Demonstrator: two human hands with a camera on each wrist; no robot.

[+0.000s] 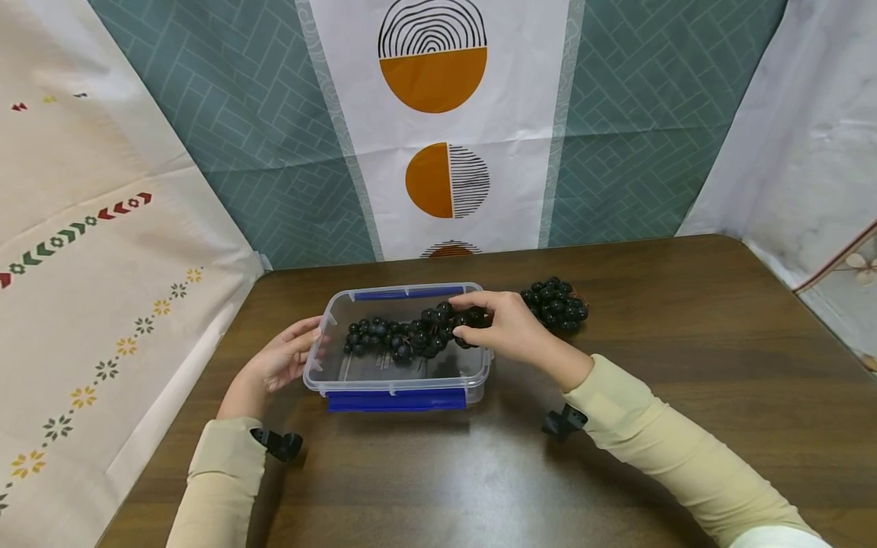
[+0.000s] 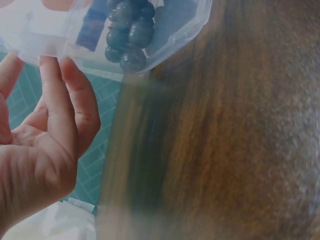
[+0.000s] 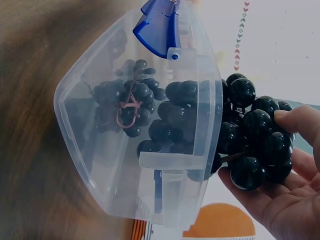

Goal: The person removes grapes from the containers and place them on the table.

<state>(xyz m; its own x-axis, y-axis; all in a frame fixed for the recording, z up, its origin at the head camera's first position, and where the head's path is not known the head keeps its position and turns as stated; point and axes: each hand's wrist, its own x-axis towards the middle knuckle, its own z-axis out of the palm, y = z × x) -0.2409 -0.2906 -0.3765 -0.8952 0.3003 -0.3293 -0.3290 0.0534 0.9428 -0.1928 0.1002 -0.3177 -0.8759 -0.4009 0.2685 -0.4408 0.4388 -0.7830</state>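
Observation:
A clear plastic container (image 1: pixel 397 384) with blue latches stands lidless on the table. Dark grapes (image 1: pixel 377 335) lie inside it, also visible through its wall in the left wrist view. My right hand (image 1: pixel 510 327) pinches a bunch of black grapes (image 3: pixel 257 135) between thumb and fingers at the container's right end; part of that bunch sits above the rim. Through the clear wall in the right wrist view shows a reddish tie (image 3: pixel 129 111) on grapes further down. My left hand (image 1: pixel 284 358) touches the container's left end with fairly straight fingertips (image 2: pixel 50 67).
Another bunch of black grapes (image 1: pixel 556 306) lies on the brown wooden table (image 1: pixel 651 342), right of the container and beyond my right wrist. A patterned cloth (image 1: pixel 473 129) hangs behind the table's far edge, and a pale embroidered cloth (image 1: pixel 103 304) lines the left side.

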